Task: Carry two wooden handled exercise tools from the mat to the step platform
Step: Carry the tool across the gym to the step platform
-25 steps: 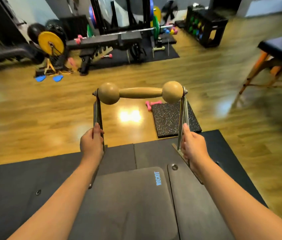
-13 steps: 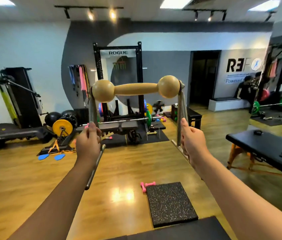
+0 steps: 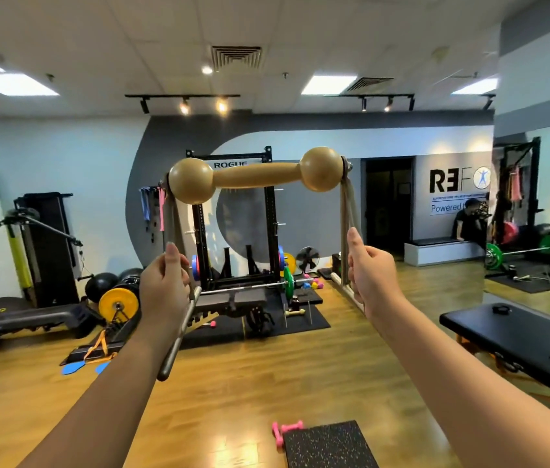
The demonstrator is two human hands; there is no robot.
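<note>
A wooden-handled exercise tool (image 3: 256,177) hangs in front of me at head height: a tan bar with a ball at each end, carried on metal side legs. My left hand (image 3: 164,288) grips the left metal leg (image 3: 179,336), whose base rail juts down below my fist. The right leg (image 3: 348,211) is gripped by my right hand (image 3: 371,278). I make out only one wooden handle. A black step platform (image 3: 23,320) lies on the floor at the far left, well ahead of both hands. No mat is in view.
A black squat rack (image 3: 233,231) with a loaded barbell stands straight ahead. To the right is a black padded table (image 3: 516,336). A speckled rubber tile (image 3: 327,444) and pink dumbbells (image 3: 283,430) lie on the wooden floor near me. A person (image 3: 469,224) sits far right.
My view has lifted from the mat to the room, and the mat has dropped out of sight. The tool has risen with both hands, which keep the same grip.
</note>
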